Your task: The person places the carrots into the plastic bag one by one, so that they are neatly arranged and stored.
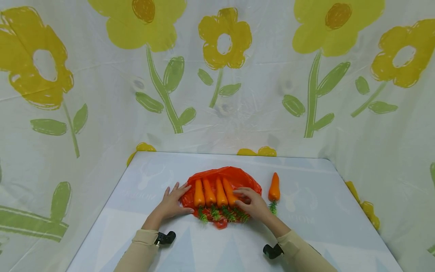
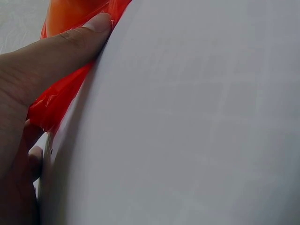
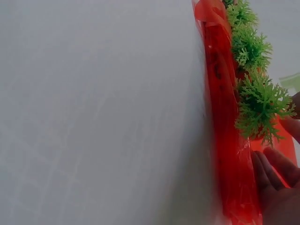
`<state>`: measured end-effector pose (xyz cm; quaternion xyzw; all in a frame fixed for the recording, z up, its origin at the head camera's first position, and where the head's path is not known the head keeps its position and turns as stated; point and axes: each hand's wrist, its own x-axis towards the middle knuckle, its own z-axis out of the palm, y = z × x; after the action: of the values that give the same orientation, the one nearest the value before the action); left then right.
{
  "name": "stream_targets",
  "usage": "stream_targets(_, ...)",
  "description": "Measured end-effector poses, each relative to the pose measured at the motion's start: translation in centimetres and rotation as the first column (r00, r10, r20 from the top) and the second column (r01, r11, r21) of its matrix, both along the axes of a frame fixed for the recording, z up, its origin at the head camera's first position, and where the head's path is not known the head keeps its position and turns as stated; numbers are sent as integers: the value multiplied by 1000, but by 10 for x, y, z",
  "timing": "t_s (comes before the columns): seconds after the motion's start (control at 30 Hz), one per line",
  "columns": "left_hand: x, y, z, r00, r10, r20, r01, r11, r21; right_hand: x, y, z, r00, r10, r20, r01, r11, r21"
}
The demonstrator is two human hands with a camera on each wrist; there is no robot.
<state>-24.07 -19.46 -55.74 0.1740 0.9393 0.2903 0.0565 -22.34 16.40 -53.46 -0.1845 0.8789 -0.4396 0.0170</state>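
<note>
Several orange toy carrots [image 1: 221,194] with frilly green tops [image 3: 262,108] lie side by side on a crumpled red plastic bag [image 1: 234,173]. My left hand [image 1: 172,202] rests at the bag's left edge, fingers spread and thumb pointing toward the carrots; its thumb lies against the red plastic in the left wrist view. At the rightmost carrot in the row, my right hand [image 1: 253,203] reaches in from the right. Its fingertips touch that carrot's right side near the thick end, thumb and fingers apart. Part of the bag is hidden under this hand.
One more carrot [image 1: 274,187] lies to the right of the bag, pointed end away from me. A pale patterned table [image 1: 306,223] carries everything. Behind and around it hangs a white curtain [image 1: 258,109] printed with yellow flowers.
</note>
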Motion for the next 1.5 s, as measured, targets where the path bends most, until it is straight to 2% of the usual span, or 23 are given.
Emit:
stream_targets(0.47,-2,-1,-4,1000,8,6,-8,1000,-4,5,14,0,999,-16,-45,16,1000,-11)
stream_targets(0.93,-2,0,-3,1000,6,5,-6,1000,-12,7,20,8,998,-57,-27,57,998,-17)
stream_targets(1.27,-1,-1,-3,1000,2,6,-2,1000,-10,8,27,7,995,-64,-77,63,998,-10)
stream_targets(1.5,-2,-1,-4,1000,3,6,-3,1000,-15,7,35,4,994,-83,-75,82,997,-13)
